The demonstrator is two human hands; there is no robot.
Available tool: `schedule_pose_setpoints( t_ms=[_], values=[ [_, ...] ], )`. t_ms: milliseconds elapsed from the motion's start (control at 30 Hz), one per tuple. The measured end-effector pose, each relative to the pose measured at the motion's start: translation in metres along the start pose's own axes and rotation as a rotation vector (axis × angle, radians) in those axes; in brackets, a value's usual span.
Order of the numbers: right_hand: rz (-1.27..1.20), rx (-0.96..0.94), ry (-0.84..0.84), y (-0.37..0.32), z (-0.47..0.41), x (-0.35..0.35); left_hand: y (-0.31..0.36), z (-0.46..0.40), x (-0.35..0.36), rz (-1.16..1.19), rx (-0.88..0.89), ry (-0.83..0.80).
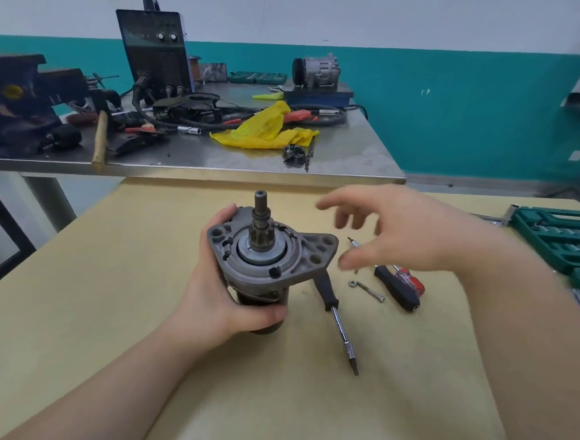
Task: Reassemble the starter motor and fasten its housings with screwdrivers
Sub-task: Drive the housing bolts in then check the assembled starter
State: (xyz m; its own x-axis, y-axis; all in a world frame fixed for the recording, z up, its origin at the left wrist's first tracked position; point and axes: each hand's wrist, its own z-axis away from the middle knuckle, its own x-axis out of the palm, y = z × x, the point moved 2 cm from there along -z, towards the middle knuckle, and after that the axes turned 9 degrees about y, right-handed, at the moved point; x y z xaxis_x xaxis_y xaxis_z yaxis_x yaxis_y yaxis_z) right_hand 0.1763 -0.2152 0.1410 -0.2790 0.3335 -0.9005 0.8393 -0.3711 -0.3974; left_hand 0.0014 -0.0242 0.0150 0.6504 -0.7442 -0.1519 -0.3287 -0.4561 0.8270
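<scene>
Wooden tabletop [104,310] carries everything in play; steel bench [355,148] behind is cluttered and irrelevant. Green socket case [555,235] sits at the tabletop's right edge. Starter motor [262,252] stands near the tabletop's middle toward the far edge, pinion shaft up, mounting flange on top. Left hand [218,294] wraps the dark body under the flange, fingers curled round it, firm hold. Right hand [401,234] hovers just right of the motor, fingers spread and loose, holding nothing, blurred. Below it lie a black-handled screwdriver [337,312] touching or just beside the motor, another with a red-and-clear handle [408,279], a black handle [397,289] next to it, and a long bolt [366,290] between them.

Likely step: pick up a fastener or driver. Best to keep the motor upright and braced in the left hand, take the bolt first, seat it, then the driver.

Open tabletop near and left; right side crowded by tools and case, so reach low and avoid knocking the bolt.
</scene>
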Motion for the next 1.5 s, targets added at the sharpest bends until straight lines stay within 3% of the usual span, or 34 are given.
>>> schedule_pose_setpoints(
  t_ms=[167,300,633,800,933,1067,1167,1400,1500],
  values=[
    [0.170,0.209,0.060,0.046,-0.016,0.018,-0.004,0.000,-0.004,-0.002,-0.025,0.014],
    [0.365,0.291,-0.047,0.061,-0.024,0.046,-0.008,-0.005,-0.007,0.015,-0.047,0.019],
    [0.560,0.304,-0.260,0.064,-0.025,0.086,-0.010,-0.004,-0.006,0.016,-0.056,0.038],
    [0.539,0.279,-0.206,0.057,-0.022,0.077,-0.011,-0.002,-0.006,0.013,-0.041,0.043],
    [0.351,0.280,-0.002,0.044,-0.021,0.046,-0.012,-0.002,-0.007,0.004,-0.020,0.038],
    [-0.191,0.227,0.213,0.012,-0.011,0.015,-0.011,0.000,-0.006,-0.005,-0.003,0.036],
    [-0.497,0.140,0.199,-0.013,0.003,0.001,-0.009,0.000,-0.006,-0.017,0.005,0.041],
    [-0.448,-0.078,0.142,-0.036,0.013,-0.003,-0.004,-0.001,-0.006,-0.010,-0.022,0.054],
    [-0.421,-0.159,0.208,-0.040,0.014,-0.001,-0.005,-0.002,-0.006,-0.005,-0.034,0.063]
  ],
)
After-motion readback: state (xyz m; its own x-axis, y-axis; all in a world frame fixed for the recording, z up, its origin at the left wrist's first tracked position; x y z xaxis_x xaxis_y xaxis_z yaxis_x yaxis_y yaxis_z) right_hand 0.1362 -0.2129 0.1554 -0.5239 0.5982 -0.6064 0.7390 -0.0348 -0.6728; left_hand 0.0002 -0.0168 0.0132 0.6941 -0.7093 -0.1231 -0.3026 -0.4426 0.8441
